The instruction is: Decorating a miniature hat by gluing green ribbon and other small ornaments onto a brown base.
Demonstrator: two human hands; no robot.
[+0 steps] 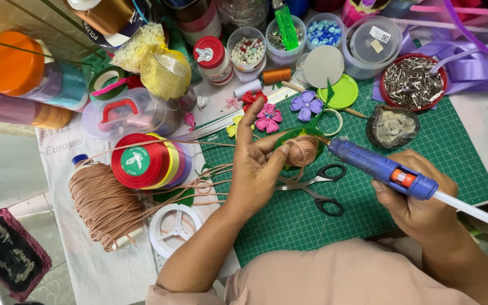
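My left hand [255, 164] holds a small round piece wrapped in tan cord [302, 150], with a green base under it, above the green cutting mat [425, 147]. The forefinger points up, the thumb presses the coil. My right hand [419, 197] grips a blue hot glue gun [382, 168], whose nozzle touches the right side of the coil. A white glue stick [464, 206] sticks out of the gun's back. Tan cord strands run left from the coil to a large cord spool [105, 206].
Black-handled scissors [317, 189] lie on the mat under the hands. Ribbon spools [142, 161], small fabric flowers [268, 117], bead jars [248, 52], a red dish of metal clips [412, 82], purple ribbon [475, 68] and a white empty reel [175, 227] crowd the table.
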